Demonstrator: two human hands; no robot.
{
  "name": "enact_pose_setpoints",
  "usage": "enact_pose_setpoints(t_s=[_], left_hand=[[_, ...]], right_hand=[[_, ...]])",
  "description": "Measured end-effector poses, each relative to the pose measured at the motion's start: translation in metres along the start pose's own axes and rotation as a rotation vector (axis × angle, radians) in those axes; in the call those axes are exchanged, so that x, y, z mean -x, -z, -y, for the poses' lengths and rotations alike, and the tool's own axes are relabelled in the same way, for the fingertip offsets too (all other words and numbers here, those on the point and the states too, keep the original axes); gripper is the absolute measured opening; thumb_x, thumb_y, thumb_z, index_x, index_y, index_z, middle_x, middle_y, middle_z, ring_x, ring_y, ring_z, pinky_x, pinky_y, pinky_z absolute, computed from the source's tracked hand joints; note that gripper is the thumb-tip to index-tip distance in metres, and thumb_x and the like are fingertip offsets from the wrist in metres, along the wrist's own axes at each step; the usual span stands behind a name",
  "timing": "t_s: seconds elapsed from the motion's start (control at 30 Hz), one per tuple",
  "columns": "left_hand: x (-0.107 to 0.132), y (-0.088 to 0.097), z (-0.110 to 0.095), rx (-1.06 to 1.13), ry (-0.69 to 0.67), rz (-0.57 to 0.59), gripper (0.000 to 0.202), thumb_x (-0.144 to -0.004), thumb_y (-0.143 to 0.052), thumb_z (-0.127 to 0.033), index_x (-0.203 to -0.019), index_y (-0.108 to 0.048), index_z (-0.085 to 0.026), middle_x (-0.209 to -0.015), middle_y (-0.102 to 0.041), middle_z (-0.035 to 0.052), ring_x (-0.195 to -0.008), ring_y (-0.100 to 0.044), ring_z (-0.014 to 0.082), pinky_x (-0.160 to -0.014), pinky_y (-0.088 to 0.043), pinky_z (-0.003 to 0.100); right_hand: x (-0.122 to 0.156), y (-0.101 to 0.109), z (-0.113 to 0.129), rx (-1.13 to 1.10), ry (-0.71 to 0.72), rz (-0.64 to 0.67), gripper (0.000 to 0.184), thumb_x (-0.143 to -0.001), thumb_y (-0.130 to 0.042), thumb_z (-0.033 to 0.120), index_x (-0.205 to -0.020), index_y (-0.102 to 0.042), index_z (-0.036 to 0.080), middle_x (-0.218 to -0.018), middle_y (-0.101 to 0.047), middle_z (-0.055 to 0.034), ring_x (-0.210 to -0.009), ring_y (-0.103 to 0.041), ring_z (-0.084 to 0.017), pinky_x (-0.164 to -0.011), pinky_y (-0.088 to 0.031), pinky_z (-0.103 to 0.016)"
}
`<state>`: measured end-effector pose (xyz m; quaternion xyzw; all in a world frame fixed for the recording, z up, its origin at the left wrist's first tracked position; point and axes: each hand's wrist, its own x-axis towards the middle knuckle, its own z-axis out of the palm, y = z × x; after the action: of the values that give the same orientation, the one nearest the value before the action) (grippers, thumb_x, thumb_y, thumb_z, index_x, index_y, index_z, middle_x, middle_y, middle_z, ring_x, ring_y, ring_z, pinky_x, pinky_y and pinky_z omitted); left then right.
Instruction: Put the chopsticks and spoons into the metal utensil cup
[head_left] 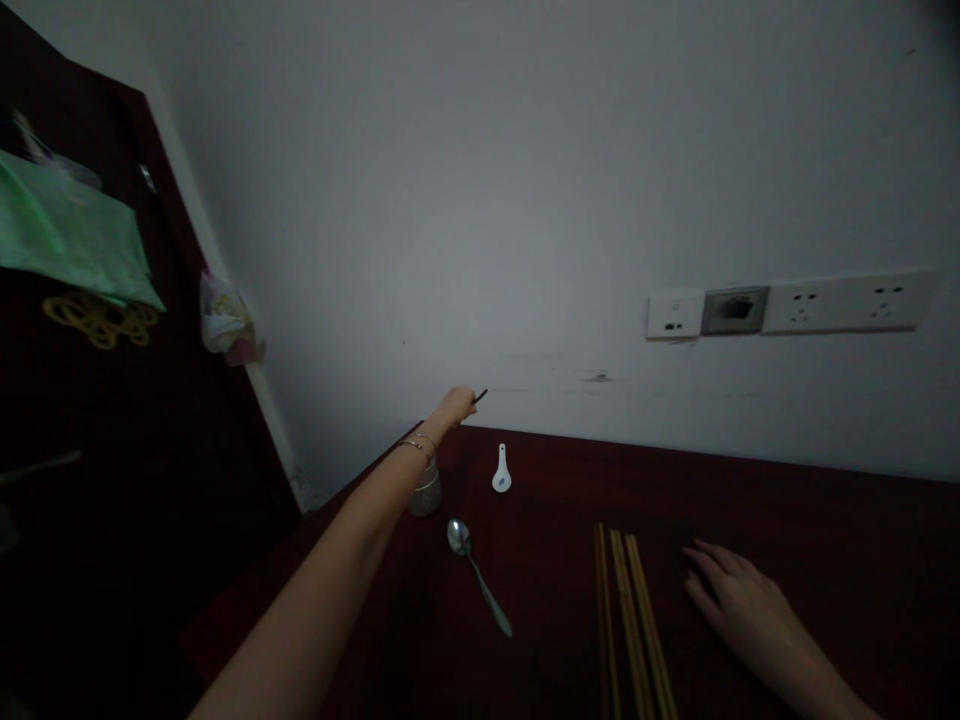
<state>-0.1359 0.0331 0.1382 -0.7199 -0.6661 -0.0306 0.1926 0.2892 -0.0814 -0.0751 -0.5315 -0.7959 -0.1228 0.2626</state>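
Note:
My left hand [457, 403] reaches out toward the wall at the table's far left corner, its fingers closed round a thin dark stick-like thing [481, 396]. Only a short end of that thing pokes out, so its kind is hidden. Below my left wrist stands a grey cylindrical container [426, 494], partly covered by my arm. A white ceramic soup spoon [502, 472] lies just right of it, and a long metal spoon [480, 575] is nearer to me. My right hand [739, 595] lies palm down with fingers extended, beside several wooden chopsticks [634, 610].
The dark red wooden table [555, 500] meets a pale wall [480, 200]. Sockets [799, 305] sit on the wall at right. At left is a dark door [67, 400] with a green cloth [71, 225] hanging on it, and a plastic bag [223, 318] hangs near the frame.

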Motion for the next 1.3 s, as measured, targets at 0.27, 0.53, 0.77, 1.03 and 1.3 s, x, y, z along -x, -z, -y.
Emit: enact_pose_setpoints(t_s=[0.27,0.53,0.77,1.03,1.3], left_hand=[[-0.014,0.07,-0.004,0.304,0.028,-0.146,0.025,-0.074,-0.049,-0.022,-0.082,-0.069,-0.01,-0.067,-0.066,0.0031,-0.061,-0.057,0.0092,-0.056,-0.039,0.016],[-0.007,0.113,-0.035,0.826,-0.054,-0.266,0.022,-0.069,-0.053,-0.024,-0.062,-0.066,-0.007,-0.052,-0.057,0.0013,-0.05,-0.048,0.0072,-0.049,-0.034,0.017],[0.016,0.147,-0.072,0.96,-0.254,-0.176,0.027,-0.07,-0.056,-0.03,-0.056,-0.062,-0.008,-0.052,-0.055,0.0009,-0.05,-0.044,0.0062,-0.051,-0.032,0.02],[0.063,0.14,-0.136,1.133,-0.478,-0.012,0.03,-0.07,-0.058,-0.036,-0.054,-0.059,-0.01,-0.053,-0.053,-0.0002,-0.052,-0.042,0.0064,-0.051,-0.029,0.02],[0.096,0.099,-0.18,1.26,-0.541,0.134,0.033,-0.071,-0.057,-0.04,-0.055,-0.059,-0.011,-0.051,-0.052,-0.0014,-0.05,-0.041,0.0063,-0.05,-0.029,0.02]], right_hand=[[-0.001,0.001,0.002,-0.003,-0.001,0.003,0.044,-0.081,-0.033,0.036,-0.102,-0.063,0.011,-0.113,-0.058,-0.0156,-0.103,-0.054,-0.03,-0.082,-0.045,-0.045],[-0.001,0.0,0.002,-0.004,-0.001,-0.014,0.043,-0.081,-0.034,0.034,-0.101,-0.063,0.01,-0.112,-0.059,-0.016,-0.103,-0.054,-0.03,-0.082,-0.045,-0.045],[-0.002,0.007,0.007,0.0,-0.003,-0.013,0.04,-0.081,-0.035,0.03,-0.102,-0.063,0.01,-0.111,-0.059,-0.016,-0.104,-0.054,-0.03,-0.084,-0.044,-0.044],[-0.004,0.029,0.021,-0.022,-0.047,0.022,0.038,-0.082,-0.035,0.027,-0.103,-0.063,0.011,-0.112,-0.059,-0.0153,-0.106,-0.052,-0.028,-0.087,-0.041,-0.042],[-0.007,0.046,0.03,-0.029,-0.074,0.082,0.038,-0.084,-0.034,0.023,-0.108,-0.061,0.009,-0.114,-0.057,-0.0161,-0.11,-0.049,-0.029,-0.091,-0.038,-0.042]])
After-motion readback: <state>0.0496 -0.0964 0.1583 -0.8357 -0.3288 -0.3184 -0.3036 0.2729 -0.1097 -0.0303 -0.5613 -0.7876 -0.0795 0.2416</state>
